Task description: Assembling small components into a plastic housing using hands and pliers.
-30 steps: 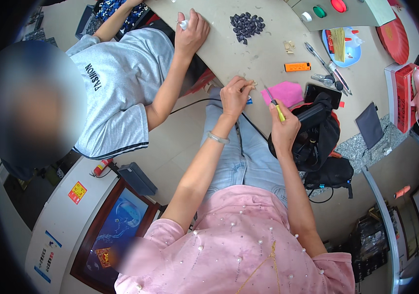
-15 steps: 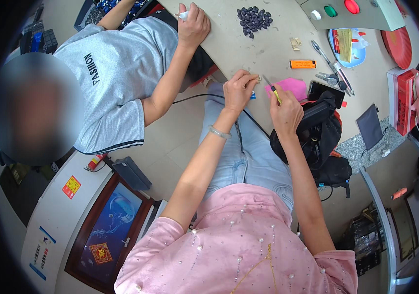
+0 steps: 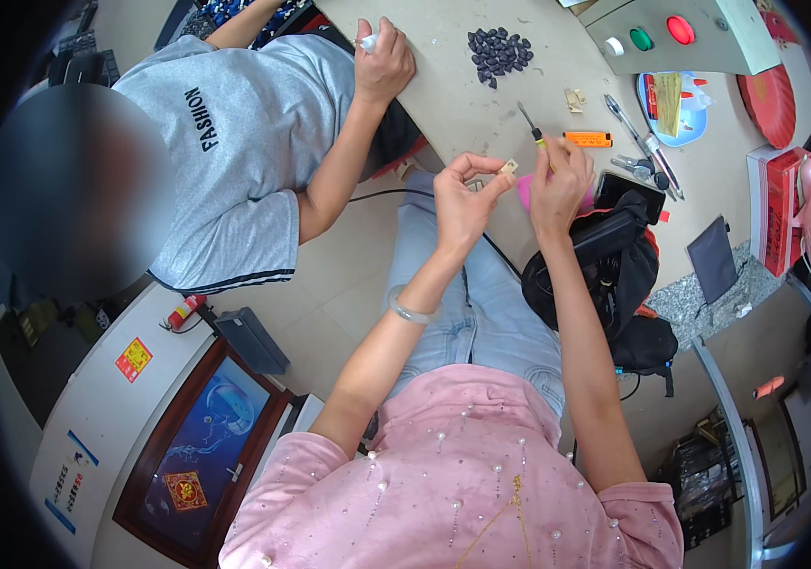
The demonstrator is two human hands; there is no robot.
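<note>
Between thumb and index finger, my left hand [image 3: 464, 204] pinches a small cream-coloured plastic piece [image 3: 510, 167] with a small hole or mark in it. My right hand [image 3: 562, 187] is closed round a small screwdriver [image 3: 536, 134] with a yellow and black handle; its thin metal shaft points away over the table and is apart from the cream piece. A bright pink piece of material [image 3: 525, 192] lies partly hidden under my right hand. Just beyond the hands are similar cream pieces [image 3: 574, 100] and an orange rectangular object [image 3: 588, 139].
Farther off lies a heap of dark small pieces [image 3: 498, 57]. To the right are pens [image 3: 626, 118], keys [image 3: 640, 169], a phone [image 3: 629, 196], a blue tray [image 3: 695, 129] and a control box [image 3: 676, 43]. A black bag [image 3: 588, 254] hangs at the table edge. A co-worker [image 3: 244, 152] sits left.
My left hand has turned and lifted the cream piece into clearer view. My right hand has swung the screwdriver away from it, toward the far side. The whole view has shifted slightly.
</note>
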